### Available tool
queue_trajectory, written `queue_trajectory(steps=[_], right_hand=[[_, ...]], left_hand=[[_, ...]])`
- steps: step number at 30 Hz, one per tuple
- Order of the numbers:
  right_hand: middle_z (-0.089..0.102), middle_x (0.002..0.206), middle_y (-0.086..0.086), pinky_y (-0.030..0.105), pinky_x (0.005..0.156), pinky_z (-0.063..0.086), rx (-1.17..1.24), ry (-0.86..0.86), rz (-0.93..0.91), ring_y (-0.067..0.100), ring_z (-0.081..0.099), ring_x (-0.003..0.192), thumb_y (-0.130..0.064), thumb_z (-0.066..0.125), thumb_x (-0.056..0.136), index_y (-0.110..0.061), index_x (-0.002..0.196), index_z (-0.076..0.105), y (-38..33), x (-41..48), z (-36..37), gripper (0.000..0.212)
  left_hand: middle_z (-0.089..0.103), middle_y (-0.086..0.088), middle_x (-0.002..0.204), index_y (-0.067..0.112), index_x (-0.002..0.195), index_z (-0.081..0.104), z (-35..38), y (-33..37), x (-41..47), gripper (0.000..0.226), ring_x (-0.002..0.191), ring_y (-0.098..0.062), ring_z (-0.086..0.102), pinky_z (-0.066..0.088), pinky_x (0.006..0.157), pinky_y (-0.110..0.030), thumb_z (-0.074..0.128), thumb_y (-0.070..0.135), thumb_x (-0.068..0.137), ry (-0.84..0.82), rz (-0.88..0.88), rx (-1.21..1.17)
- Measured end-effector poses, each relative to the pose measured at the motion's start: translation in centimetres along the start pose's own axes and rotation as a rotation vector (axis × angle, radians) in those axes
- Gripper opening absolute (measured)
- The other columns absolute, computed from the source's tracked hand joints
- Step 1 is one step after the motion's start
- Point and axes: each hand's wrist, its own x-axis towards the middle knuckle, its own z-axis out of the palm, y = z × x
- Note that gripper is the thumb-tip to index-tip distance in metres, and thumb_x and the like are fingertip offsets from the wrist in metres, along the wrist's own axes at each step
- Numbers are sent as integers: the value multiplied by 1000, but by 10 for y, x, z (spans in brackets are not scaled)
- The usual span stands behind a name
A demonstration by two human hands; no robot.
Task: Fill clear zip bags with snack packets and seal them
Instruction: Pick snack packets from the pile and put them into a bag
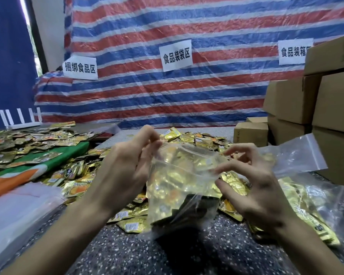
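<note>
Forearms come in from 7 and 5 o'clock over a speckled surface and meet at centre on the bag. It is held up off the surface, its mouth open toward 12, with some packets in its bottom. The left hand has curled fingers pinching the mouth's left corner, though blur hides the exact grip. The right hand pinches the right edge between thumb and forefinger, its other fingers spread apart. More packets lie heaped loose from 9 round to 3 o'clock; a second bag lies at 3, with boxes behind at 2. The risks, as I judge them: on two light pinches the loaded bag could slip or tip and spill, and a packet corner or a fold of film caught in the zip would leave the seal gapped.
</note>
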Motion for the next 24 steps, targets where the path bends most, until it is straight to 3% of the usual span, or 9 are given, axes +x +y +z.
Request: queue_trajectory(steps=[1, 3, 5, 7, 9, 13, 16, 20, 24], right_hand=[[52, 124, -10, 34, 92, 48, 17, -26, 30, 3, 53, 110, -25, 76, 82, -27, 85, 73, 1, 0, 1, 6], [52, 137, -10, 41, 100, 45, 62, -76, 80, 3, 48, 129, -24, 76, 84, -29, 85, 70, 1, 0, 2, 8], [59, 132, -14, 30, 100, 47, 106, -100, 73, 2, 53, 127, -20, 76, 84, -28, 88, 68, 0, 1, 4, 12], [68, 114, -16, 25, 88, 55, 158, -109, 62, 3, 65, 107, -16, 75, 85, -23, 90, 69, 0, 0, 5, 11], [72, 103, -11, 30, 79, 59, 193, -111, 57, 7, 69, 95, -13, 75, 84, -16, 90, 70, 0, 1, 4, 9], [70, 115, -11, 25, 85, 56, 240, -137, 40, 6, 67, 105, -10, 78, 81, -14, 80, 67, 1, 2, -1, 12], [72, 97, -13, 29, 78, 58, 252, -144, 9, 8, 69, 94, -24, 79, 82, -18, 76, 65, 0, 3, -5, 16], [70, 79, -8, 40, 62, 56, 244, -80, -18, 14, 67, 74, -34, 76, 77, -18, 78, 72, -8, 10, -7, 17], [72, 82, -5, 41, 66, 57, 283, -107, 17, 16, 69, 76, -36, 74, 76, -16, 84, 74, -18, 19, -19, 21]], left_hand=[[66, 5, 73, 27, 95, 50, -2, -4, 0, 14, 56, -18, 65, 52, 41, -45, 43, 39, 98, -5, 5, -11], [64, 9, 75, 28, 105, 46, -4, -8, -3, 12, 62, -4, 67, 55, 44, -24, 44, 37, 98, -20, 21, -63], [63, 10, 73, 27, 113, 49, -6, -10, -5, 13, 57, 3, 61, 45, 44, -10, 44, 32, 103, -56, 110, -29], [65, 13, 80, 23, 110, 61, -12, -10, -6, 20, 60, -1, 60, 46, 48, -15, 46, 33, 101, -132, 163, -32], [62, 24, 89, 21, 105, 68, -19, -10, -7, 27, 71, 3, 62, 48, 57, -13, 48, 38, 101, -235, 204, -43], [58, 24, 99, 38, 107, 70, -35, 0, -15, 36, 80, 1, 62, 48, 63, -12, 63, 66, 87, -484, 272, 33], [52, 28, 103, 48, 109, 64, -35, 13, -27, 52, 79, 8, 57, 48, 60, -13, 55, 86, 74, -591, 315, 232], [50, 21, 92, 39, 87, 58, -27, 26, -38, 34, 62, 3, 40, 35, 51, -13, 47, 71, 90, -562, 318, 357], [53, 19, 88, 30, 82, 63, -39, 19, -29, 30, 77, -3, 56, 42, 65, -14, 51, 56, 89, -445, 1, 95]])
